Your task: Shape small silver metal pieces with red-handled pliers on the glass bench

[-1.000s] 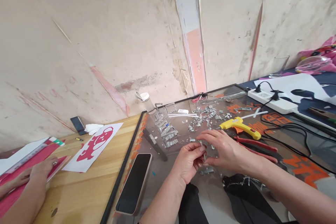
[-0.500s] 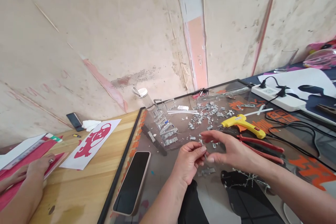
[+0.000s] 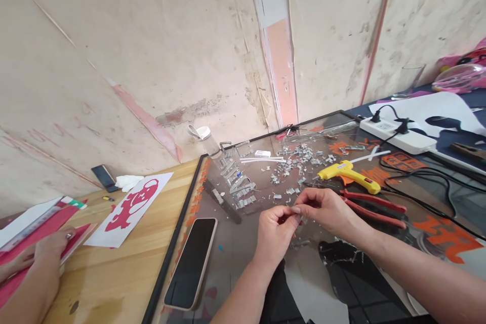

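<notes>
Left hand: the bare left hand [image 3: 276, 230] has curled fingers, thumb and forefinger pinched on a small silvery sliver [image 3: 302, 219], mostly hidden.
Right hand: the bare right hand [image 3: 322, 211] pinches at the same sliver, fingertips meeting the left's.
Sliver: above the smooth, black-framed glass tabletop [image 3: 243, 243].
Scraps: angular, shiny silver scraps [image 3: 299, 157] scattered toward the far edge.
Tools: a yellow plastic glue gun [image 3: 351, 174], just beyond red-handled pliers [image 3: 374, 201].
Phone: a flat, round-cornered black phone [image 3: 191, 263] near the left edge.
</notes>
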A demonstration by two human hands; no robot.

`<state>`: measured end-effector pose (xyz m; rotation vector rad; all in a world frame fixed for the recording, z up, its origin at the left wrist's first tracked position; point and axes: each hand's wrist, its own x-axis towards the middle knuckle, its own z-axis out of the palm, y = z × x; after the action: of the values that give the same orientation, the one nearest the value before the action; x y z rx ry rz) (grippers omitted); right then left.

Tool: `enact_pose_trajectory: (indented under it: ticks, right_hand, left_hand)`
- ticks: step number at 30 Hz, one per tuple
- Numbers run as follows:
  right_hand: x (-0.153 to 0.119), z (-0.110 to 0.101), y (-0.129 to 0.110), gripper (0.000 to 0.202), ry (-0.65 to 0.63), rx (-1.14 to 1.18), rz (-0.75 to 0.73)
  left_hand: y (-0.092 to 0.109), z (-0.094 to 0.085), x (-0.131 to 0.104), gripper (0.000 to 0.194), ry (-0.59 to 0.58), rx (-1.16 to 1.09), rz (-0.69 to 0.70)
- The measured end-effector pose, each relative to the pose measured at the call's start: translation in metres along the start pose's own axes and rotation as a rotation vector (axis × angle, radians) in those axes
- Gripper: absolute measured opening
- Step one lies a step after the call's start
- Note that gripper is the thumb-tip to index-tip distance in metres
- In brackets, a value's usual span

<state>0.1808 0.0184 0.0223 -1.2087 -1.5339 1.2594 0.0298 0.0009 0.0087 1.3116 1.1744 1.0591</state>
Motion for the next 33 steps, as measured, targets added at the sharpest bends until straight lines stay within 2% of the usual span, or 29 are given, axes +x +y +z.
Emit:
enact_pose_trajectory:
  ticks: [3,7,10,13,18,27,30,33]
  right_hand:
    - [0.0,0.0,0.001,0.024,-0.05,0.098,-0.013]
    - [-0.001,-0.002,0.003,0.023,-0.167,0.399,0.018]
    - [0.0,-0.003,0.005,0.023,-0.204,0.475,0.063]
    - [0.0,-0.005,0.007,0.027,-0.281,0.55,0.106]
    - [0.001,-0.007,0.007,0.026,-0.366,0.62,0.151]
    - [0.001,-0.004,0.01,0.021,-0.401,0.675,0.157]
    - [-0.001,0.0,0.01,0.022,-0.387,0.694,0.134]
    - [-0.002,0.005,0.01,0.025,-0.348,0.705,0.102]
  left_hand:
    - [0.001,0.0,0.0,0.023,-0.043,-0.066,-0.045]
    - [0.002,-0.003,0.0,0.021,-0.175,-0.331,-0.195]
    - [0.004,-0.005,0.0,0.02,-0.265,-0.518,-0.302]
    - [0.006,-0.008,-0.001,0.017,-0.305,-0.631,-0.355]
    - [0.006,-0.011,-0.003,0.015,-0.331,-0.704,-0.381]
    - [0.005,-0.01,-0.004,0.021,-0.493,-0.786,-0.487]
    - [0.004,-0.007,-0.005,0.02,-0.479,-0.819,-0.47]
    - [0.003,-0.003,-0.005,0.018,-0.407,-0.826,-0.388]
